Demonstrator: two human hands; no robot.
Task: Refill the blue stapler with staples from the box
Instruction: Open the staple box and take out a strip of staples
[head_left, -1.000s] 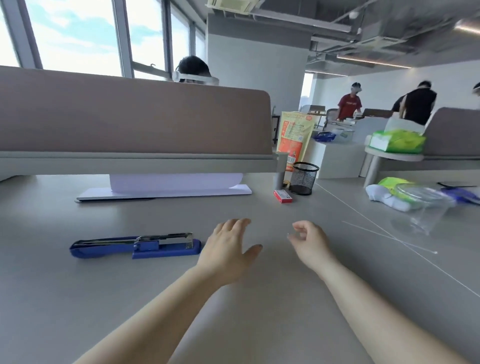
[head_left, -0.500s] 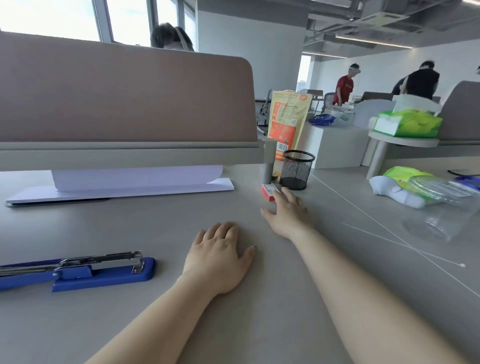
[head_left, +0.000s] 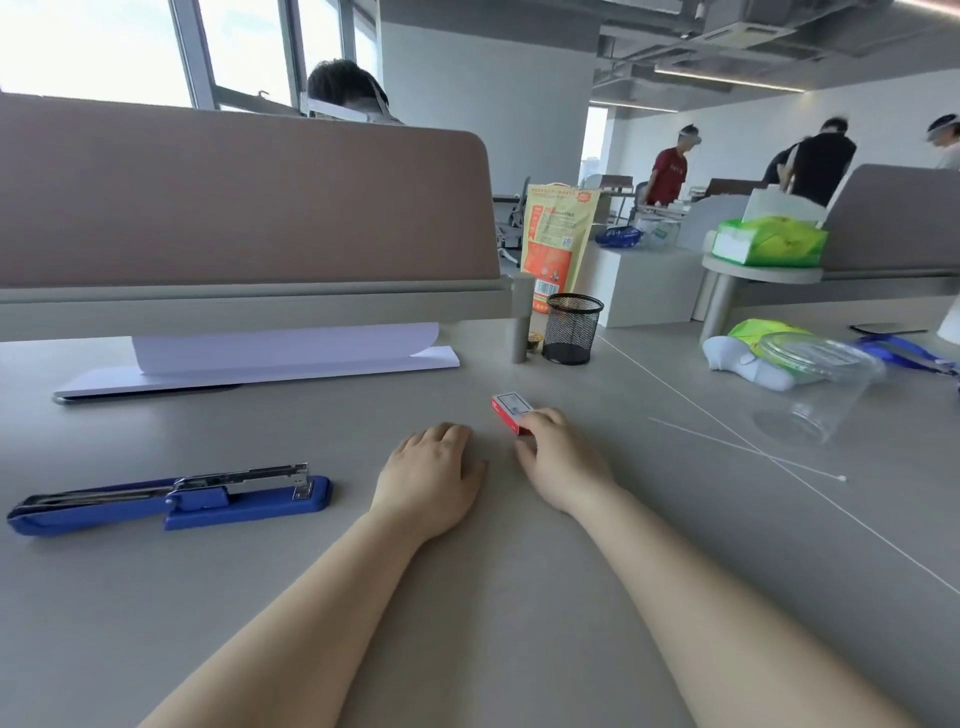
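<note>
The closed staple box (head_left: 510, 410), contents hidden, is being gripped by the right hand (head_left: 563, 462); left of it, the left hand (head_left: 431, 475) is being rested flat, holding nothing; farther left the blue stapler (head_left: 171, 501) is lying open.

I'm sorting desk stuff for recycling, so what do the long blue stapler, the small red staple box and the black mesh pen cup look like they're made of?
Long blue stapler: glossy blue body, probably plastic or painted metal; its shiny silver top rail looks like bare metal.
Small red staple box: matte, sharp folded edges, a printed label; likely cardboard.
Black mesh pen cup: see-through wire mesh, apparently black-coated metal.
</note>
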